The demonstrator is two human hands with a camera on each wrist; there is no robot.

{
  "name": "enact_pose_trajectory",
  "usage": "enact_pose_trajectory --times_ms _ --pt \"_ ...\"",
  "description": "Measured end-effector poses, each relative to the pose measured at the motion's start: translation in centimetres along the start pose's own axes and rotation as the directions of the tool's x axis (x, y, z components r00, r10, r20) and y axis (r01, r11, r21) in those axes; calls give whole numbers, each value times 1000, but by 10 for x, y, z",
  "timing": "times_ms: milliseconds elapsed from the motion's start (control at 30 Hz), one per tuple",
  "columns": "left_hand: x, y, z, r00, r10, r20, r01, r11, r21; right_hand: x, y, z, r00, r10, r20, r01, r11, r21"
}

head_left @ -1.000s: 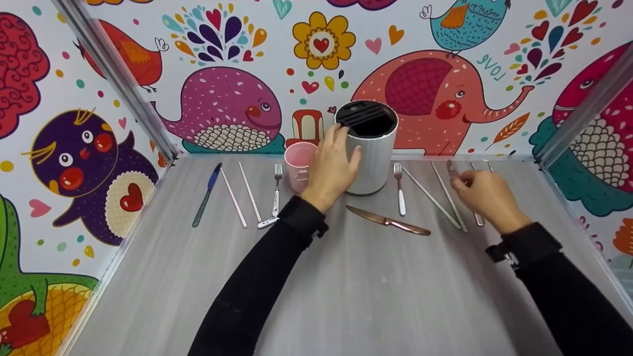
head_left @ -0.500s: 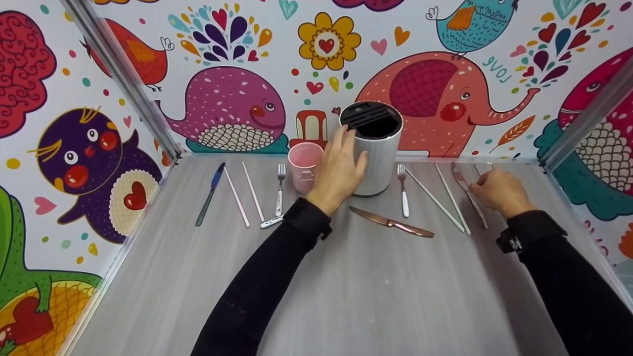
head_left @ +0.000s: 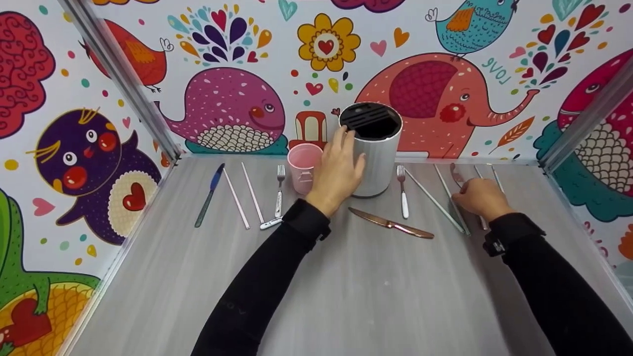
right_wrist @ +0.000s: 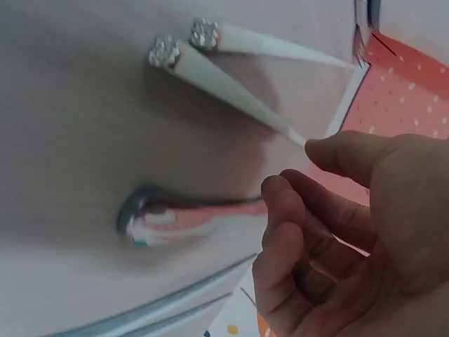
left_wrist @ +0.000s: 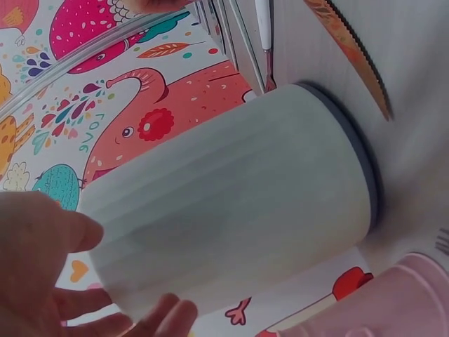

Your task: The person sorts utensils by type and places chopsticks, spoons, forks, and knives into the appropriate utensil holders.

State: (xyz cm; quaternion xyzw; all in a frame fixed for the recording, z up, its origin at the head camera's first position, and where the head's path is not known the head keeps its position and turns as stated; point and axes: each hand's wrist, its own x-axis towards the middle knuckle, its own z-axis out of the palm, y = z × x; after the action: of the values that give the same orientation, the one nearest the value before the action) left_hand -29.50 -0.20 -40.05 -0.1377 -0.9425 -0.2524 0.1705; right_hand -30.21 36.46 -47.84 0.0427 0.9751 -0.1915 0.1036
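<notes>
My left hand touches the side and rim of a white-silver cylindrical cutlery holder with a black slotted top, its fingers extended. In the left wrist view, the thumb and fingertips lie near the holder's upper end. My right hand hovers over a copper-coloured fork, covering its middle. The right wrist view shows loosely curled fingers with a gap to the thumb, nothing held. The fork's shiny handle lies below them. Two pale green chopsticks with glittery silver ends lie beside this hand.
A pink cup stands left of the holder. A copper knife and white-handled fork lie nearby. Leftward are another fork, two pink sticks and a blue-green knife. Thin sticks lie far right.
My right hand shifted right past the fork, then came back left over it. The left hand stays at the holder. None of the cutlery has visibly moved.
</notes>
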Motion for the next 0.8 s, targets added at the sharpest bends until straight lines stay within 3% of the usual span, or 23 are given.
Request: enact_pose_trajectory --times_ms 167,433,633,800 --pt "0 1 0 1000 -4 20 4 1000 3 5 -6 9 999 14 45 -13 1000 -22" --pt "-1 0 -1 1000 7 17 -7 1000 9 6 -9 8 999 -2 42 4 999 -46" --pt "0 0 -1 1000 16 22 -16 1000 -8 2 -14 -9 999 -49 3 49 999 25" --pt "2 -2 0 1000 7 16 -7 999 -36 -3 -35 -32 991 -122 -62 128 986 103"
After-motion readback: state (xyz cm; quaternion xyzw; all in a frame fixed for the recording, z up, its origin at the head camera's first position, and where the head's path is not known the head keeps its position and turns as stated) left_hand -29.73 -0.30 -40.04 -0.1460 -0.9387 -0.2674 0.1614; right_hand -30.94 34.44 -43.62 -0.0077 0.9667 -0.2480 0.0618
